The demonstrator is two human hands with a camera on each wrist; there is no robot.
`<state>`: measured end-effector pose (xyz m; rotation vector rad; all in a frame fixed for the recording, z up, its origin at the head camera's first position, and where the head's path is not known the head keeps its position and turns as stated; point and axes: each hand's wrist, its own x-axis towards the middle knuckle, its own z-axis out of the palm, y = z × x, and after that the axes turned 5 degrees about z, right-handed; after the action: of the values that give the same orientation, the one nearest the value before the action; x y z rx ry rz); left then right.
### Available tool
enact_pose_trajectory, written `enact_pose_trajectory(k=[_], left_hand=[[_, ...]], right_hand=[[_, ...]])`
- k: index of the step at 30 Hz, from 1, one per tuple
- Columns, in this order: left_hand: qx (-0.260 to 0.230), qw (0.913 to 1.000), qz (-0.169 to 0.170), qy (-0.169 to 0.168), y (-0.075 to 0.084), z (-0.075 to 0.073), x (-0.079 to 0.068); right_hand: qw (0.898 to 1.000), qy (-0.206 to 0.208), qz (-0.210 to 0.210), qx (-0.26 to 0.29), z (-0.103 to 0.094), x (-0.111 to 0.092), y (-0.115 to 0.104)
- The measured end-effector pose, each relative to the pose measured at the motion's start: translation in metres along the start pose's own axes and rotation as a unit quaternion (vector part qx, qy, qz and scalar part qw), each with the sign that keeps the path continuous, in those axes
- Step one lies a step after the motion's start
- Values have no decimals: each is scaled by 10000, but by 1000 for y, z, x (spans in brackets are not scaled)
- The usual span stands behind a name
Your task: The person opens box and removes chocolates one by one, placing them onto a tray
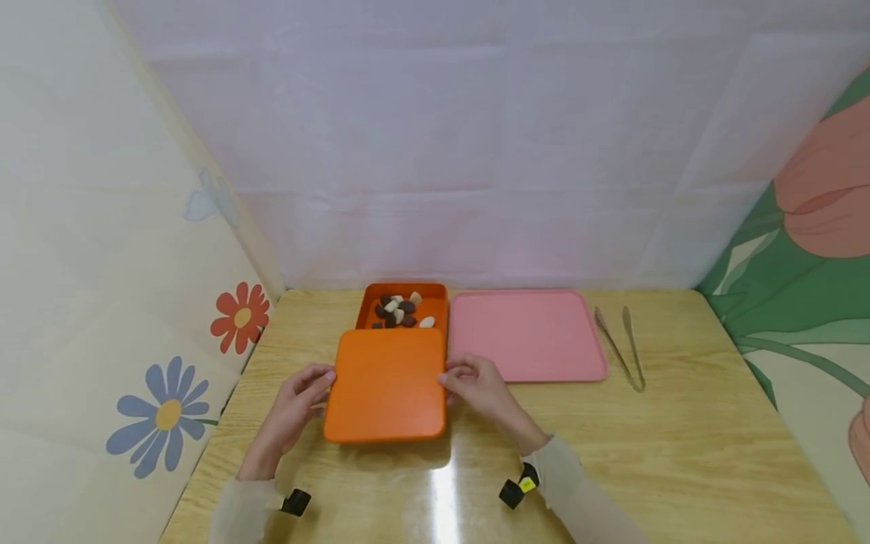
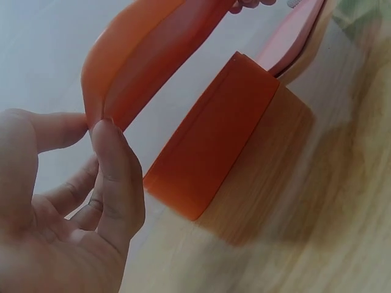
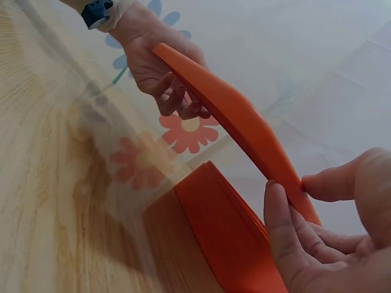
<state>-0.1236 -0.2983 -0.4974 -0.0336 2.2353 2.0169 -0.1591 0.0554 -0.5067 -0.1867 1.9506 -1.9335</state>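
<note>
Both hands hold an orange lid (image 1: 386,385) raised over the near part of an orange box (image 1: 440,302). My left hand (image 1: 297,404) pinches the lid's left edge between thumb and fingers, close up in the left wrist view. At the opposite edge my right hand (image 1: 484,389) pinches it the same way, as the right wrist view shows. Inside the box's far part lie several dark and pale stone-like pieces (image 1: 399,308). The lid hides the near part of the box in the head view.
A pink tray (image 1: 526,336) lies right of the box. Metal tongs (image 1: 625,347) rest spread beside the tray. The wooden table (image 1: 680,453) meets a pale cloth backdrop (image 1: 476,151) behind and flowered panels at both sides.
</note>
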Motion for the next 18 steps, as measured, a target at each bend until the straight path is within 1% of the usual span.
enact_pose_trajectory(k=[5,11,16,18], left_hand=[[138,9998,-75,85,-3,-1,-3],[263,9996,-116,85,-6,-3,-7],[372,9990,-201,118,-5,-2,-9],[413,9988,-257,84,-5,-3,-10]], right_hand=[[9999,-4,67,77,4,-4,4],[9995,-111,146,274,9,-6,10],[9993,-155,192,266,11,-9,12],[9992,-160,214,295,11,-10,12]])
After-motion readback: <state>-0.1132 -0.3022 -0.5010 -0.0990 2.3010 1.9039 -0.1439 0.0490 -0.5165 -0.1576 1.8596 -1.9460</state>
